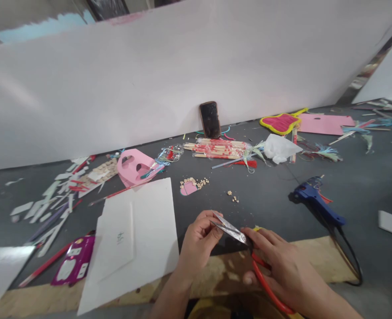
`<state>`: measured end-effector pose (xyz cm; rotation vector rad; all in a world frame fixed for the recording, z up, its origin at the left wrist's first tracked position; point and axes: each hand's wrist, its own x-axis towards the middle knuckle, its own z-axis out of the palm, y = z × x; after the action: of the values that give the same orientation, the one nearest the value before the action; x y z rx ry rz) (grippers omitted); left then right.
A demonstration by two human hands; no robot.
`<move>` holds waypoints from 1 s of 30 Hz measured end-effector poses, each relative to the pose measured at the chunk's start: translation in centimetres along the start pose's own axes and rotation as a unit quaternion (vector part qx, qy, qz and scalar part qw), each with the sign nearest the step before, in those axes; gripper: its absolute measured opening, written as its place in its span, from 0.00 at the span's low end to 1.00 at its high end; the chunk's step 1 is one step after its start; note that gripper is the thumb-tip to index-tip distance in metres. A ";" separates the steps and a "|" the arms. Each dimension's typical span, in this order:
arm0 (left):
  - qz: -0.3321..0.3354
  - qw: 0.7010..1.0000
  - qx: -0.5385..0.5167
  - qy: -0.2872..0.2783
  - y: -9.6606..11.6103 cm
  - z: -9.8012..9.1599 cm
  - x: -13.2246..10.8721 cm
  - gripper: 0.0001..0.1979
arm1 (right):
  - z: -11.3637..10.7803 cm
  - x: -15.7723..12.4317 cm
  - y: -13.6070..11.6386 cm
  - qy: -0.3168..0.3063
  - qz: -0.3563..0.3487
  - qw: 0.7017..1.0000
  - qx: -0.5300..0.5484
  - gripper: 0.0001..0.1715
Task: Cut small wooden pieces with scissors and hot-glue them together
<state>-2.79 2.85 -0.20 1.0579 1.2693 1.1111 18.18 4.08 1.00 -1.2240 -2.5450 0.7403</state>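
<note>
My right hand (282, 261) grips a pair of scissors (236, 233) by red handles, with the blades parted and pointing up and left. The blade tips reach the fingertips of my left hand (199, 239), which are pinched together. Whatever lies between those fingers is too small or too hidden to name. Just beyond my hands, small beige pieces (233, 196) lie loose on the dark tabletop. More of them surround a small pink piece (188, 188) a little farther left.
White sheets (149, 230) lie at left beside a purple packet (74, 261). A blue glue gun (319, 201) with a cord rests at right. A phone (210, 118) leans on the white partition (169, 75), behind wrapped sticks (219, 148). Pink cutouts (325, 123) and scraps lie around.
</note>
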 end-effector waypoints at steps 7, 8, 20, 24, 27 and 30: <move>0.024 0.999 0.032 -0.004 0.0 0.2 0.1 0.10 | 0.3 -0.2 0.2 0.033 -0.012 0.999 -0.011 0.30; 0.026 0.999 0.032 -0.006 0.0 0.2 0.2 0.10 | 0.4 -0.2 0.2 0.039 -0.016 0.999 -0.016 0.29; 0.006 0.999 0.033 0.001 -0.3 0.7 0.2 0.12 | 1.4 -0.3 0.9 0.034 -0.043 0.997 -0.061 0.24; 0.005 1.000 0.025 0.005 -0.2 1.0 0.1 0.09 | 1.3 -0.3 1.1 0.032 -0.017 0.998 -0.052 0.24; 0.021 0.999 0.025 0.016 0.0 1.1 0.2 0.08 | 1.1 -0.4 1.0 0.036 -0.003 0.999 -0.037 0.23; 0.045 0.998 0.024 0.024 0.0 1.3 0.2 0.08 | 0.8 -0.5 0.7 0.036 -0.001 0.999 -0.028 0.23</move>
<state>-1.44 3.07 -0.18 1.1397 1.3031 1.1855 18.66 3.77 -0.03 -1.2431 -2.5248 0.6163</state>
